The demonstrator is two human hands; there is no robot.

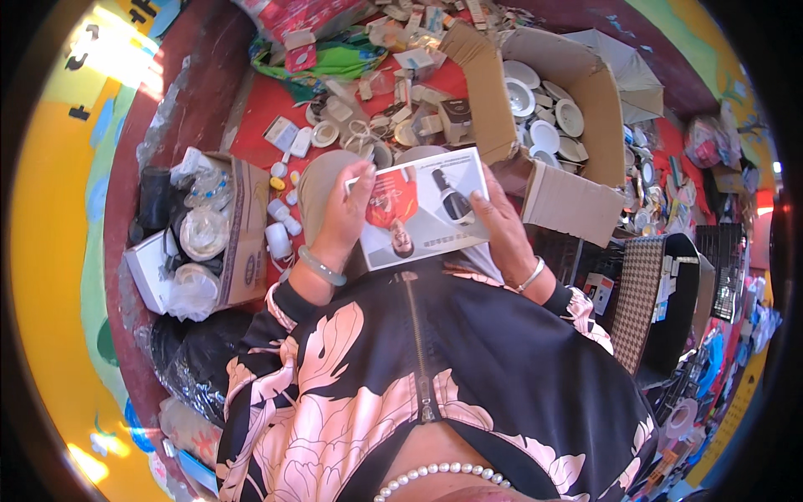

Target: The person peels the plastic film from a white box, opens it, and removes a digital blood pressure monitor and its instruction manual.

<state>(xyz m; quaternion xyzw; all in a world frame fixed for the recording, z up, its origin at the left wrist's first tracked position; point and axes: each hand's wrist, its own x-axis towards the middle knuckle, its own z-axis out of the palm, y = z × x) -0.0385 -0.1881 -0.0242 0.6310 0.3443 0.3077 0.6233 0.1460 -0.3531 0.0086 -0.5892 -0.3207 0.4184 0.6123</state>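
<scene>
A flat white-and-grey product box (428,219) lies between my hands above my lap. Printed on its face are a person in red and a black wristband-like device, both upside down as I see them. My left hand (345,205) grips the left edge, with a pale bangle at the wrist. On the opposite edge, my right hand (504,227) holds the box with the thumb on its face and the fingers mostly hidden behind. Just beyond the box, round white fittings (324,134) and small cartons (456,121) are strewn over a red ground cloth.
To the right stands an open cardboard box (600,92) of round white lamp-like fittings. A smaller carton (248,226) of wrapped pieces is at the left, above a black plastic bag (191,351). A checked bin (637,289) stands at the right, near a folded umbrella (615,63).
</scene>
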